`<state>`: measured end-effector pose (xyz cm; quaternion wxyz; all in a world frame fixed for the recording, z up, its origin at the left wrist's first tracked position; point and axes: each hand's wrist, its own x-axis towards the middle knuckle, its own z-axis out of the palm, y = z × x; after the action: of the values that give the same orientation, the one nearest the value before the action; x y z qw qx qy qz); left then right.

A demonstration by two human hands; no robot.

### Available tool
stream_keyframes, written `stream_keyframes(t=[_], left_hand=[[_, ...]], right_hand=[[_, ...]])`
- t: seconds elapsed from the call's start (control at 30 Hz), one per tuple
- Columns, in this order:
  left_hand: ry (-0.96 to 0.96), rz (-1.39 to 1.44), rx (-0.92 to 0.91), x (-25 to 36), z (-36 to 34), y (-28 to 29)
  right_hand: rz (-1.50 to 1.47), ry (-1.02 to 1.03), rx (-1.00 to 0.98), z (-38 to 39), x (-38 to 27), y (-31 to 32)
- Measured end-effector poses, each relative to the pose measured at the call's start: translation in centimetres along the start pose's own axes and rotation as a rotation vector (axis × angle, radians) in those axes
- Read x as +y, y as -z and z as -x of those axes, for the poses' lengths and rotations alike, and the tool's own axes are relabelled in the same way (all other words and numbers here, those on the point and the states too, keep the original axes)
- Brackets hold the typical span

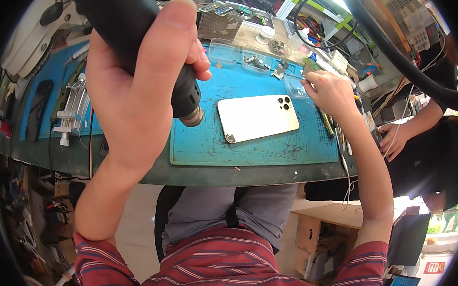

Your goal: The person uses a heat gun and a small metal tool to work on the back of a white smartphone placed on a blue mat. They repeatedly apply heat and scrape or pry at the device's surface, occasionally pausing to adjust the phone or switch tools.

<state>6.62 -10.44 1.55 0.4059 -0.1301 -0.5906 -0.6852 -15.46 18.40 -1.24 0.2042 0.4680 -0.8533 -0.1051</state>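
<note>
"Where's the pale phone (256,119) on your feed?"

"I see it lying back up on the blue mat (271,153), its near left corner dark."

"And your hands?"

"My left hand (129,96) is wrapped round a black cylindrical tool (122,29), its metal nozzle (192,118) to the left of the phone. My right hand (333,92) is out beyond the phone's right end, near a clear tray (295,88); from here I can't tell whether it grips anything."
</note>
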Motion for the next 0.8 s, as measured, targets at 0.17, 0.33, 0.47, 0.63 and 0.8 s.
stream_keyframes(t=[0.17,0.33,0.47,0.63,0.8], left_hand=[[-0.001,0.06,0.199,0.3,0.0,-1.5],[-0.047,0.028,0.159,0.1,-0.1,-1.5],[-0.034,0.035,0.17,0.1,-0.1,-1.6],[0.016,0.059,0.2,0.6,-0.1,-1.7],[0.044,0.01,0.218,0.8,-0.1,-1.9]], right_hand=[[-0.061,0.037,-0.009,-0.4,-1.1,1.3],[-0.039,0.102,-0.025,0.0,-0.6,1.0],[-0.086,0.076,0.03,-0.2,-1.1,1.7],[-0.027,0.028,-0.057,0.0,-0.7,1.1],[0.057,0.011,-0.135,-0.2,-0.5,1.1]])
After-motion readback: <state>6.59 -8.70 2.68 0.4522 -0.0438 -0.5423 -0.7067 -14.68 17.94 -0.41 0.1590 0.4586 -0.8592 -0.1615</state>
